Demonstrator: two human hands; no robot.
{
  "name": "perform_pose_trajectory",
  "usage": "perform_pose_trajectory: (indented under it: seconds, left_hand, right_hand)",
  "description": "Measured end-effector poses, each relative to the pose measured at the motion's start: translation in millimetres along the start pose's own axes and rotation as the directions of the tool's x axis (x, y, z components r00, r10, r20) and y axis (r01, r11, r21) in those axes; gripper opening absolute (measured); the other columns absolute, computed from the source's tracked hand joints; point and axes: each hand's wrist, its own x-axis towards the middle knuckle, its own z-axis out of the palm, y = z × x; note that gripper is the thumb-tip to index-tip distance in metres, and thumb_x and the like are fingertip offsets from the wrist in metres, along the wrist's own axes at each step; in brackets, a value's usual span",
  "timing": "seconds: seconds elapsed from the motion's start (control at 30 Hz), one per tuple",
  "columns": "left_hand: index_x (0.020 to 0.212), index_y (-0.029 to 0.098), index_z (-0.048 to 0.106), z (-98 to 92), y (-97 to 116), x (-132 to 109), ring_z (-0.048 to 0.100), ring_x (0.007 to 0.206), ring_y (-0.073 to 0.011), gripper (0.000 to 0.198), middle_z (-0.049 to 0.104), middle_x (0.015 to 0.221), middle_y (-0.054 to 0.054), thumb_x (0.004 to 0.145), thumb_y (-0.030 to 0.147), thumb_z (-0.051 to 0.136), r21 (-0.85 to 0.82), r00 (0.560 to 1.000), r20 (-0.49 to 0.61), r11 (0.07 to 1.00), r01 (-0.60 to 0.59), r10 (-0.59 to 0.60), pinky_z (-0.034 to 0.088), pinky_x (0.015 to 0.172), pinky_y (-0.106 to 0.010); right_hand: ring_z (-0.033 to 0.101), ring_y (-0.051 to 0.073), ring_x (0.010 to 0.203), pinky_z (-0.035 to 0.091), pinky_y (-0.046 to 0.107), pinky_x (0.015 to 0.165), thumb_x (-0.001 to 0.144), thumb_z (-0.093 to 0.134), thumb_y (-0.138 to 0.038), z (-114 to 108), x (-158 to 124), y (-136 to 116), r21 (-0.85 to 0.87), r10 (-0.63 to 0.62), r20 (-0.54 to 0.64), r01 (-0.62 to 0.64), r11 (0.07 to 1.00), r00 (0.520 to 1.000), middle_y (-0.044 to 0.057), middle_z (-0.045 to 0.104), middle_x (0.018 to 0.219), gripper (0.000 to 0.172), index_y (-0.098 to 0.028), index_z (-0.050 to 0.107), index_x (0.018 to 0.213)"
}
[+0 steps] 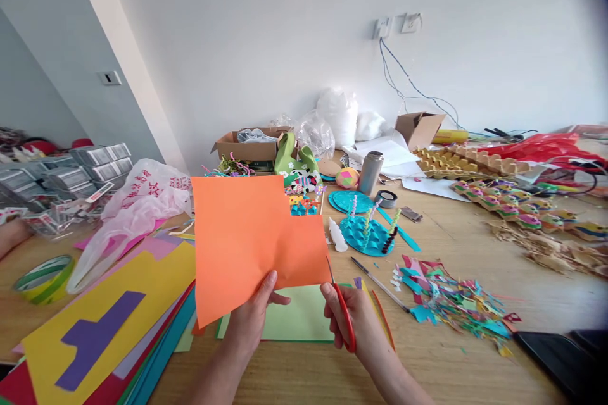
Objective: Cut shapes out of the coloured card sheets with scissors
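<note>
Left hand [254, 319] is pinching the bottom edge of an orange sheet [247, 240], thumb on the front and the other fingers hidden behind it, holding it up off the tabletop [451, 234] in the middle of the frame. Right hand [354, 323] is clenched through the red handles of the scissors [338, 297]. The blades point up and slightly left, and their tips sit right at the sheet's lower right edge. So the sheet lies up and left of the right hand, with the left hand nearer its middle. It's held tilted, its lower left corner hanging lowest.

The sheet looks like thin matte card, smooth with a few soft creases. Its upper right corner has a square step missing.

Flat under both hands lies a pale green sheet [294, 319]. At lower left there's a messy stack of coloured sheets [109, 323], yellow on top with a purple shape showing through a cut-out. Right of the hands a thin stick-like tool [380, 283] lies slantwise, and past it there's a pile of jagged scraps [451, 304]. Further back sit a teal disc [368, 234] with bumpy ridges and a steel flask [370, 172]. A tape roll [42, 275] and a crinkly plastic bag [137, 202] are at the left.
</note>
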Motion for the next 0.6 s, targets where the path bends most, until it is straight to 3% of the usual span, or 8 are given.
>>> perform_pose_trajectory:
  seconds: [0.1, 0.6]
  left_hand:
    - [0.121, 0.024, 0.058, 0.3, 0.9, 0.1, 0.065, 0.079, -0.0220, 0.064, 0.059, 0.115, -0.009, 0.064, 0.035, 0.083, 0.034, 0.999, 0.007, 0.998, -0.045, 0.045, 0.061, 0.049, -0.034]
    - [0.113, 0.022, 0.059, -2.3, -6.1, 1.2, 0.067, 0.070, -0.0193, 0.056, 0.063, 0.110, -0.007, 0.064, 0.035, 0.083, 0.062, 0.999, 0.031, 0.998, -0.026, 0.024, 0.060, 0.050, -0.031]
  right_hand:
    - [0.043, 0.006, 0.027, 0.026, 0.016, 0.029, 0.076, 0.049, -0.075, 0.4, 0.6, 0.4, 0.001, 0.002, 0.000, -0.002, 1.000, 1.000, -0.005, 0.047, 0.040, 0.058, -0.020, 0.045, 0.057]
    - [0.048, 0.008, 0.031, 0.027, 0.016, 0.031, 0.082, 0.047, -0.071, -2.0, 4.0, 4.1, 0.015, -0.062, -0.005, 0.062, 0.998, 0.998, -0.005, 0.050, 0.044, 0.056, -0.018, 0.049, 0.061]
